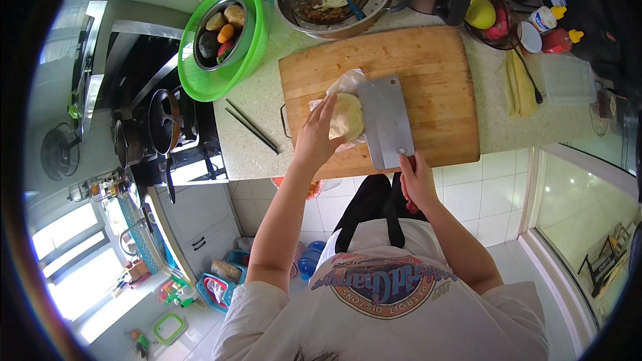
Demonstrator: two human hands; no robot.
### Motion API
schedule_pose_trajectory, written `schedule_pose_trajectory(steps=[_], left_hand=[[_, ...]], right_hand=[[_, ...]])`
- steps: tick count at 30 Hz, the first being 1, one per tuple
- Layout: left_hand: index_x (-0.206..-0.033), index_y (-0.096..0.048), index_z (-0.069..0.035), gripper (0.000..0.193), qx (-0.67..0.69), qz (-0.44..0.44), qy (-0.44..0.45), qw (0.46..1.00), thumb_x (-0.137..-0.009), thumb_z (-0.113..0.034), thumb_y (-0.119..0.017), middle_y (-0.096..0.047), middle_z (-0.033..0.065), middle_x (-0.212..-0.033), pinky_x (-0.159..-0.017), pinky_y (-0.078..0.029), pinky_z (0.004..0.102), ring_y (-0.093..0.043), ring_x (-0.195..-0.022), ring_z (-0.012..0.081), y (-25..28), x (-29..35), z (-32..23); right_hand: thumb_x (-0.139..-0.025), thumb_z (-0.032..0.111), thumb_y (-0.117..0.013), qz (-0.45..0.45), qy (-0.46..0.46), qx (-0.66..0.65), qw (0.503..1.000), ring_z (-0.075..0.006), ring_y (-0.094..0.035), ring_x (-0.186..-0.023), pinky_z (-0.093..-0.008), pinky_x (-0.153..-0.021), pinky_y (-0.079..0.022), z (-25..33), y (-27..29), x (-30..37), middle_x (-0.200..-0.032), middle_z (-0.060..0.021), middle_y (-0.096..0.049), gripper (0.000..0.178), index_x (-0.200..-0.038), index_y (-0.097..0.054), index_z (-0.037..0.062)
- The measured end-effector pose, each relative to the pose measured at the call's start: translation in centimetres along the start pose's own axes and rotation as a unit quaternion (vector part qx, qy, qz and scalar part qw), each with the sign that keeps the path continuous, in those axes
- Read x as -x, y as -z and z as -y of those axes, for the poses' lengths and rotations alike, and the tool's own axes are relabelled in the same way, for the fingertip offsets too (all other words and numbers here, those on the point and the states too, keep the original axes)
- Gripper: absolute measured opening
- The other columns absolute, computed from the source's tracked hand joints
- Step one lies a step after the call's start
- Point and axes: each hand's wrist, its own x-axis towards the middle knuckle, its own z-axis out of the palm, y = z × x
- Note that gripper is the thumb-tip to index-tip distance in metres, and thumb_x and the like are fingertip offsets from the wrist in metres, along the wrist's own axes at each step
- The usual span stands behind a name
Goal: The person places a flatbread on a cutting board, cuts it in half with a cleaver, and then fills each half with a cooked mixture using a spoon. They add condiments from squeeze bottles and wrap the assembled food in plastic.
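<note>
A home kitchen: stone counter [267,103] with wooden cutting board [428,73], gas stove [157,103], tiled floor.

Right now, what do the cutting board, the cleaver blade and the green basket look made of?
Rectangular tan cutting board: wood or bamboo, shown by its lengthwise strips and matte grain. Broad grey cleaver blade: metal, probably steel, with a dull sheen. Round bright-green basket: plastic, judging by its glossy, slotted wall.

Both bare forearms reach up from the lower edge. The left hand [319,135] stretches forward, fingers [329,108] extended and pressing down. The right hand [416,179] is curled into a closed grip, wrist bent slightly.
</note>
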Motion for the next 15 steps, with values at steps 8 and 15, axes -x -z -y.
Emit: schedule_pose_trajectory(steps=[8, 15], left_hand=[[-0.151, -0.029, -0.011, 0.101, 0.002, 0.013, 0.008, 1.0, -0.067, -0.012, -0.085, -0.044, 0.018, -0.147, -0.11, -0.041, 0.0414, -0.043, -0.135, 0.0348, 0.3, -0.1, -0.3], [-0.153, -0.026, -0.014, 0.106, 0.0, 0.004, -0.01, 1.0, -0.066, -0.015, -0.086, -0.047, 0.016, -0.145, -0.108, -0.042, 0.0432, -0.046, -0.133, 0.0347, 0.1, -0.3, 0.3]], right_hand=[[-0.101, 0.029, -0.053, 0.003, 0.002, -0.006, 1.0, -0.0126, -0.044, -0.032, -0.0288, -0.03, -0.033, 0.6, -0.4, -0.7, -0.049, -0.0036, -0.048, 0.03, -0.087, -0.045, 0.0043], [-0.101, 0.031, -0.052, 0.001, -0.01, 0.01, 1.0, -0.0139, -0.046, -0.032, -0.0295, -0.03, -0.034, 1.1, -1.1, -0.9, -0.048, -0.0041, -0.05, 0.03, -0.09, -0.047, 0.0036]])
